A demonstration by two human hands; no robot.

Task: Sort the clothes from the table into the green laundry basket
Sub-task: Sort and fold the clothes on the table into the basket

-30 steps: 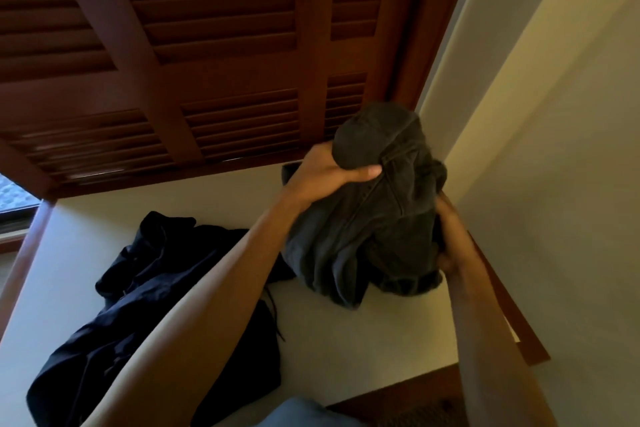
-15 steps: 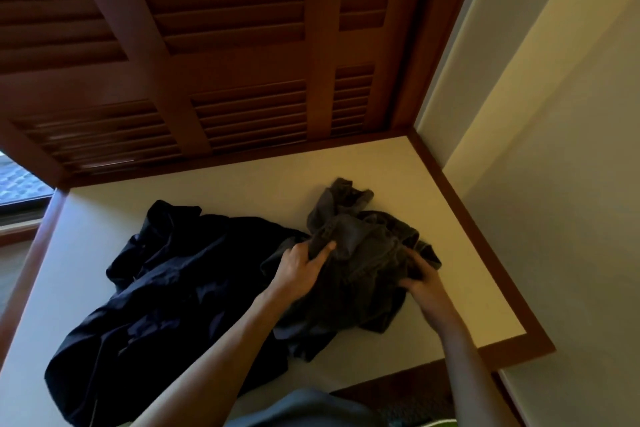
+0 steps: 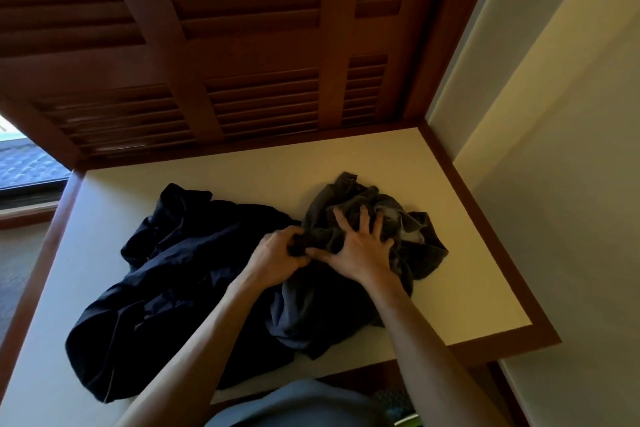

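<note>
A: Start with the biggest piece. How will that dark navy garment [image 3: 180, 291] handle?

B: It lies sprawled across the left and middle of the worktop [image 3: 460, 274], loose and crumpled. I'd judge it soft and floppy, light enough for one lift, though parts will trail unless it is gathered up first. Take it at the bunched middle, not by an edge.

A: And the grey garment [image 3: 346, 308]?

B: Smaller, heaped at the right of the worktop, its left side touching or overlapping the navy one. It looks like thicker cloth, limp, nothing fragile or slippery. Both hands are on it. The left hand [image 3: 277, 258] has its fingers curled round a fold at the heap's left side. The right hand [image 3: 360, 250] presses on top with fingers spread and digging into the cloth. Scooping the whole heap from below would likely keep it together.

A: What can't you make out?

B: The light is dim, so I cannot tell what kind of clothing either is. The green laundry basket [image 3: 408, 422] shows only as a green sliver at the bottom edge, cut off, partly behind the person's grey top [image 3: 294, 406]. The shuttered wall [image 3: 242, 45] behind tells nothing more.
</note>
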